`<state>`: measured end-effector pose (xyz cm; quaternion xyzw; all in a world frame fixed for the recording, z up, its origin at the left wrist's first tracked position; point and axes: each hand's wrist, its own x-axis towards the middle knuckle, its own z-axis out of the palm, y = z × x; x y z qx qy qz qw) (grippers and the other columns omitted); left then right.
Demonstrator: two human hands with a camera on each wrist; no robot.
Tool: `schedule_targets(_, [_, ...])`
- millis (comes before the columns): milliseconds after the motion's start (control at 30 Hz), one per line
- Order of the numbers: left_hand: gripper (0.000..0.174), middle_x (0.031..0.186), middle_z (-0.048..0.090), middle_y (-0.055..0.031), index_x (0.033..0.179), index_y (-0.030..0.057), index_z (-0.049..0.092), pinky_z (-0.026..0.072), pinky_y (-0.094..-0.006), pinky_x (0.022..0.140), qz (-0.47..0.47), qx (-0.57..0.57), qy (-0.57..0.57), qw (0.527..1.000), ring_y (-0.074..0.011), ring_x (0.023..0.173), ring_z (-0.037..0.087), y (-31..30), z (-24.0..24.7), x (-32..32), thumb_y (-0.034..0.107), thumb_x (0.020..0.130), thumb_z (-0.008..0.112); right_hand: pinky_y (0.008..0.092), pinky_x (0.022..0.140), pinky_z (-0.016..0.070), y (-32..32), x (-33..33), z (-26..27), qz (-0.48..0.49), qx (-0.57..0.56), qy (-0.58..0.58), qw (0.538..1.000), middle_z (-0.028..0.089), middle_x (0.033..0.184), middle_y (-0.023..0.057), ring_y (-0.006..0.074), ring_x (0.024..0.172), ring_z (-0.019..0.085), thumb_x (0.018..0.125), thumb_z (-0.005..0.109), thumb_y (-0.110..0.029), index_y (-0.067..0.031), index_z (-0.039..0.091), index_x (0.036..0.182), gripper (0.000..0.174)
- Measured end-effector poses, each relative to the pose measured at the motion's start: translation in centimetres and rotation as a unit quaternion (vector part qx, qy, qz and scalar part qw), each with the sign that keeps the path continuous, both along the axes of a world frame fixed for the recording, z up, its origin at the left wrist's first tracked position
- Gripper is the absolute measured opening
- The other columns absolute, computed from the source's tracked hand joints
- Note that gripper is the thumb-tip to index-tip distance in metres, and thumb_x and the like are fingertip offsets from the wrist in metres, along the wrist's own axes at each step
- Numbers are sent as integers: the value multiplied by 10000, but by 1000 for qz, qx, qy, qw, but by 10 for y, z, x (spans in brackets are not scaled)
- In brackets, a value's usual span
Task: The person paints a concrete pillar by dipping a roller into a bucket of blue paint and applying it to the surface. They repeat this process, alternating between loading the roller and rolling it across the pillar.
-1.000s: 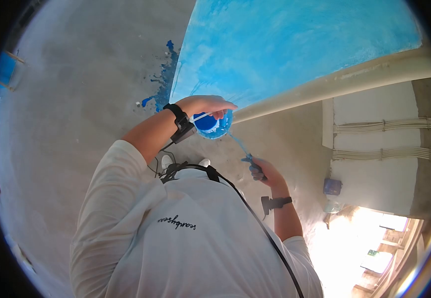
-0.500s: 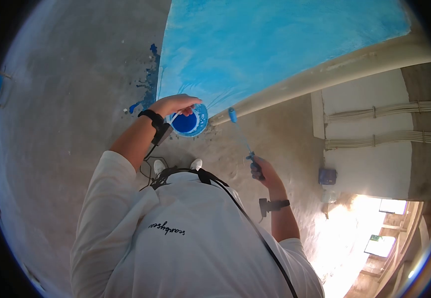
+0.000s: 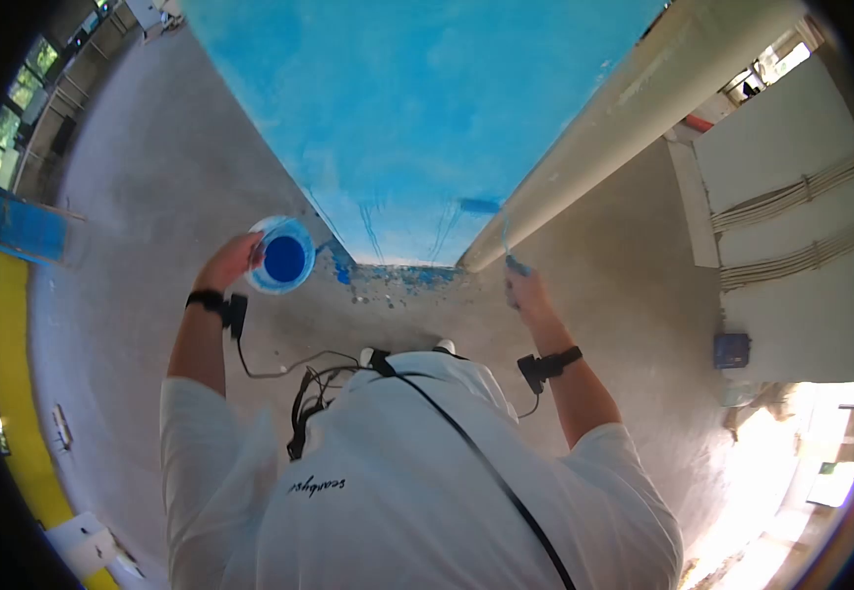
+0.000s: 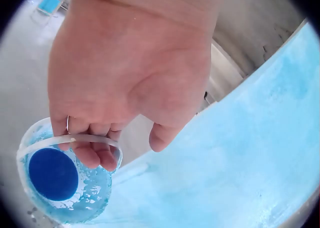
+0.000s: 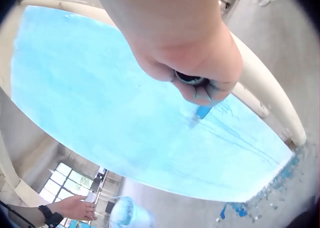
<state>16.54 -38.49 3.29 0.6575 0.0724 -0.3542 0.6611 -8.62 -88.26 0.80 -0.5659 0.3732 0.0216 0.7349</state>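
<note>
My left hand [image 3: 230,264] holds a plastic bucket [image 3: 299,226] out to the left of the wall's foot. Dark blue paint [image 3: 283,260] lies inside it. In the left wrist view, the fingers hook under the bucket's white handle [image 4: 82,138], with the thumb apart from it. My right hand [image 3: 530,293] grips the handle of a paint roller [image 3: 481,206]. The roller's blue head lies against the light blue wall [image 3: 417,108], beside a darker blue patch low on it. From the right wrist, the roller [image 5: 202,112] shows just past my curled fingers, which hide most of its handle.
A thick cream pipe [image 3: 624,118] runs along the wall's right edge. Blue paint splatters [image 3: 397,280] mark the floor at its foot. To the right are a white wall with cables [image 3: 781,216] and a dark blue container [image 3: 731,350]. A blue board [image 3: 29,228] stands far left.
The roller has come out of the bucket, swung right, and then onto the wall. My left hand has carried the bucket left, and the head view has shifted.
</note>
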Motion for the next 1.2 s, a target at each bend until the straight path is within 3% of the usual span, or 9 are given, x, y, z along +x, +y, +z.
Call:
schedule_targets(133, [251,764,568,5,934,81,558,465,-233,614,77,103,17,992,-100,659,546,50,43,-26,331,906,546,219,348,241,-9,46,-69,1,-44,57,997,448,622,-18,67,425,387,863,598,-160,-59,517,800,144])
schedule_targets(233, [225,762,575,7,911,99,576,479,-250,625,143,107,24,984,-108,664,553,87,53,-54,313,926,510,216,347,241,-15,53,-73,-64,72,64,993,457,616,-9,70,423,392,852,607,-144,-62,509,758,158])
schedule_targets(333, [254,753,568,4,913,98,577,485,-264,628,209,79,54,973,-119,689,551,134,44,-89,346,919,522,190,391,290,-33,23,-16,-157,353,-35,922,449,636,-19,59,485,399,862,573,-75,-64,517,826,68])
schedule_targets(433, [272,723,548,-1,869,100,551,475,-275,619,284,60,51,956,-129,680,543,129,65,-148,368,912,531,205,419,321,-69,-8,32,-145,420,-56,894,432,673,-6,76,515,400,866,550,-54,-74,478,867,74])
schedule_targets(567, [371,688,517,0,824,134,540,444,-346,680,341,72,190,918,-167,667,507,166,33,-203,491,891,464,208,428,317,-76,-17,53,-105,353,-66,927,432,671,-5,78,514,401,862,549,-58,-58,478,867,71])
schedule_targets(733, [412,700,541,1,693,145,541,395,-400,808,421,96,233,872,-166,727,504,172,-6,-266,538,817,525,232,421,317,-53,36,-18,-106,275,-34,955,432,661,20,105,509,409,868,515,-52,-26,469,860,54])
schedule_targets(833, [418,655,532,10,702,131,520,377,-408,792,474,89,225,847,-157,655,506,167,-23,-308,531,824,500,233,419,319,-44,58,-44,-151,247,25,957,432,653,27,115,504,411,871,502,-46,-23,465,862,45])
schedule_targets(1100, [418,626,515,27,692,130,516,397,-364,758,493,56,184,848,-130,613,504,164,-30,-383,518,838,467,218,419,324,-87,-7,42,-87,303,-59,947,449,658,0,81,504,407,860,510,-44,-44,484,873,30])
schedule_targets(1200, [416,624,515,28,679,138,515,402,-355,751,577,31,185,795,-127,625,510,154,-28,-396,522,834,472,217,417,325,-85,0,27,-77,326,-70,940,451,653,-1,82,496,410,852,513,-38,-44,485,872,35])
